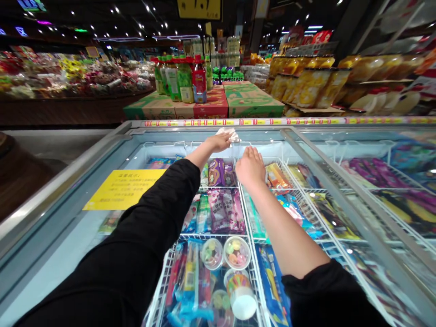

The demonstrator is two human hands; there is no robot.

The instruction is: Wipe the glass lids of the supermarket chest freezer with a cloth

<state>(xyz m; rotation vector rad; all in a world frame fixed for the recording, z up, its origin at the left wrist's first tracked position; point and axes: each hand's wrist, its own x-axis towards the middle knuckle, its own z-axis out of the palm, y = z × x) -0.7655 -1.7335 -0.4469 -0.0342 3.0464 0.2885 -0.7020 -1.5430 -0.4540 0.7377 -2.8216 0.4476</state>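
Observation:
My left hand (pixel 220 141) is stretched out to the far edge of the chest freezer's glass lid. Its fingers press on a crumpled white cloth (pixel 231 134), which may be a paper tissue. My right hand (pixel 251 165) appears to lie flat on the glass, a little nearer and to the right, fingers stretched out and nothing in it. Under the glass, white wire baskets (pixel 250 220) hold pink ice cream packets (pixel 223 211), purple packets (pixel 220 172) and clear-lidded cups (pixel 236 252). My sleeves and forearms hide some of the goods.
A yellow notice (pixel 124 190) is on the glass at left. The lid's metal frame (pixel 316 168) runs along the right side. Beyond the price strip (pixel 225 122) stand cartons (pixel 254 100) topped with bottles (pixel 185 79), and stacked jars (pixel 309 86).

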